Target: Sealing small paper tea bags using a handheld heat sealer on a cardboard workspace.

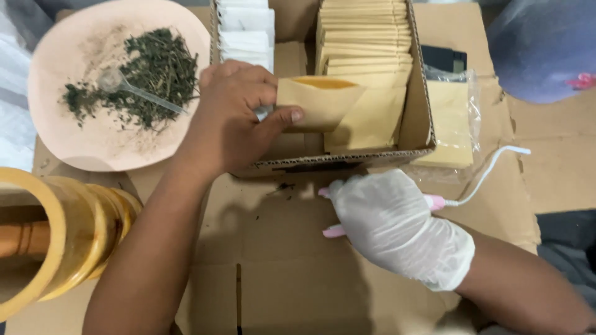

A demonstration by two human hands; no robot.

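As left hand [233, 118] pinches it, kraft pouch [320, 102] — mouth up — lies crosswise

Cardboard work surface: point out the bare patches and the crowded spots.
Bare cardboard lies between the left hand's forearm and the gloved right hand, below the box. Another bare patch is right of the bagged envelopes. Crowded: the box, full of envelopes, and the plate of herbs.
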